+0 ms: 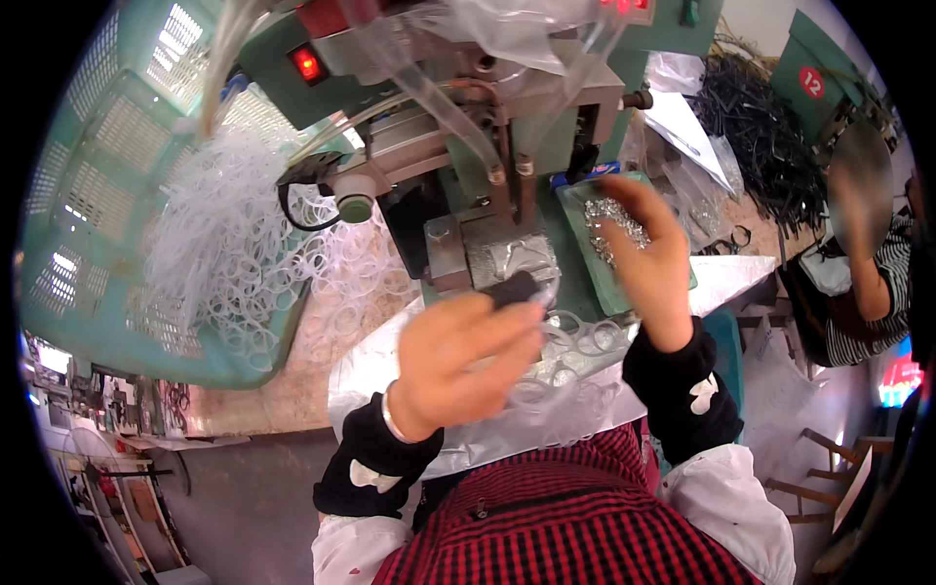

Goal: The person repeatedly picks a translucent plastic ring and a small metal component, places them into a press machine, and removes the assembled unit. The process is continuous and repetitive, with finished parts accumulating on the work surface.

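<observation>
My left hand [458, 361], slightly blurred, is in front of the press [507, 210], its fingers closed on what looks like a clear plastic ring [550, 289]. At its fingertips is a small dark piece [512, 289]; I cannot tell whether it is held or worn. My right hand [651, 261] reaches over a green tray [606, 285] of small shiny metal parts [624, 230]. Its thumb and forefinger are curved and apart, with metal parts visible between them. Several clear rings [590, 339] lie between my wrists on a silvery sheet [375, 363].
At left, a green basket [229, 369] holds a heap of clear rings [210, 234], some spilling onto the table [249, 408]. Black strips [756, 127] are piled at the far right, near scissors [733, 239]. Another person's arm [868, 278] is at the right edge.
</observation>
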{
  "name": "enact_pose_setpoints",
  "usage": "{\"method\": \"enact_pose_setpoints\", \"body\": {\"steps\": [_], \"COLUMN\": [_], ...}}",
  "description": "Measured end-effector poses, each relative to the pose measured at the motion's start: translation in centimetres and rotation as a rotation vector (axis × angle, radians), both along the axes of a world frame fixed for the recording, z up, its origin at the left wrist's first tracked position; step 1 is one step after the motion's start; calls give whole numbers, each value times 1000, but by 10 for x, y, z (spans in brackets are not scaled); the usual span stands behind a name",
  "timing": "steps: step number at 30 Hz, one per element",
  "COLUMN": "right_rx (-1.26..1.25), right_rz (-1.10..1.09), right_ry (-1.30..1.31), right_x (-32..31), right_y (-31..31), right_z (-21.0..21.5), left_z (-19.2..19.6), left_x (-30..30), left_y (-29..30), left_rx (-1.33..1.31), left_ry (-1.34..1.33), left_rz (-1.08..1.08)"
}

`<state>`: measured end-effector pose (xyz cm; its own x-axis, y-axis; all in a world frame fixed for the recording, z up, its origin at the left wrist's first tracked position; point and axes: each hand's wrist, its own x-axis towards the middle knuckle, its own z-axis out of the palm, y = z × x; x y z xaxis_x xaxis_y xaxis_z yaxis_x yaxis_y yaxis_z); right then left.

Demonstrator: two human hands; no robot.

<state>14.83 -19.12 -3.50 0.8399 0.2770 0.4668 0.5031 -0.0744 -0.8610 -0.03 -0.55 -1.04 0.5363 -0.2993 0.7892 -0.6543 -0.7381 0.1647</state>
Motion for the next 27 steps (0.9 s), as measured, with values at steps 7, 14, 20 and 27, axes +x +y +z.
{"method": "enact_pose_setpoints", "body": {"steps": [7, 14, 20, 27], "right_rx": [-423, -585, -458, -259], "right_rz": [-291, -397, -392, -287], "right_ry": [-34, -314, -329, -231], "right_x": [4, 23, 16, 23], "right_y": [-72, -32, -39, -25], "right_z": [-69, -71, -73, -54], "left_z": [-22, -27, -25, -15], "left_x": [18, -15, -83, -12], "left_y": [-11, -20, 40, 106], "left_rx": [159, 4, -520, 63], "left_ry": [-251, -84, -210, 26], "left_rz": [45, 159, 909, 904]}}
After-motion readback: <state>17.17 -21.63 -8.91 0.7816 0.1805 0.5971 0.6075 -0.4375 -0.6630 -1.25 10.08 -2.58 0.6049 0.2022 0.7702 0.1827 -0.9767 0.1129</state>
